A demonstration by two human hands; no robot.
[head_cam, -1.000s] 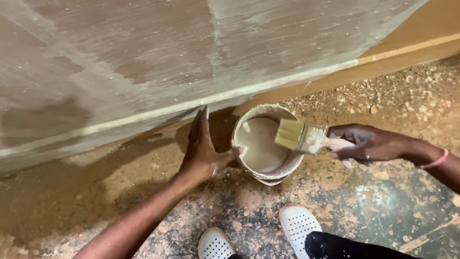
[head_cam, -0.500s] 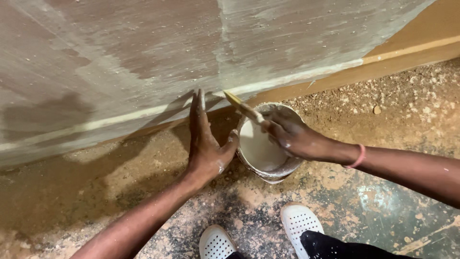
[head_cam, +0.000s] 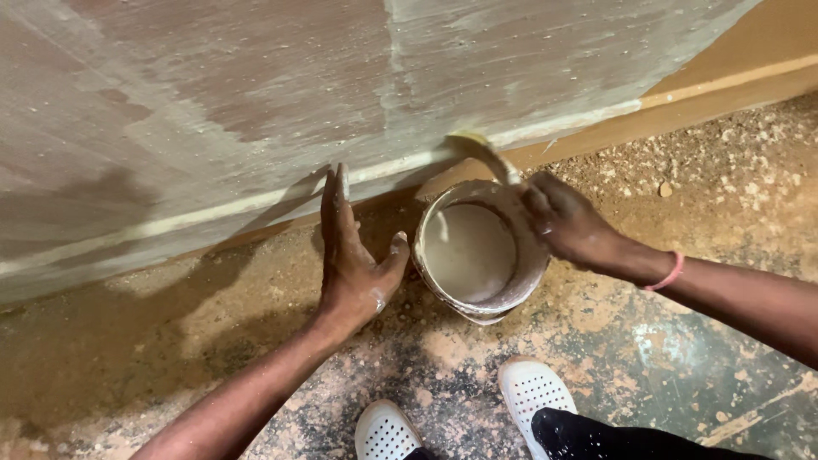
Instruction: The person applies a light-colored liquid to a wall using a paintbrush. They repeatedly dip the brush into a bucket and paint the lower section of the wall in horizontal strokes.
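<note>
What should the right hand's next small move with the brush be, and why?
Probably sweep the brush along the wall's lower edge: the right hand has it touching there, beside a bare strip. The left hand rests open by the bucket.

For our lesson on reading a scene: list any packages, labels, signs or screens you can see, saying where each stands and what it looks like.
No labels, signs or screens show.
Bucket: the only container, on the dusty floor by the wall's base, between the left hand and right hand; round, pale, paint-smeared, holding off-white paint.
</note>
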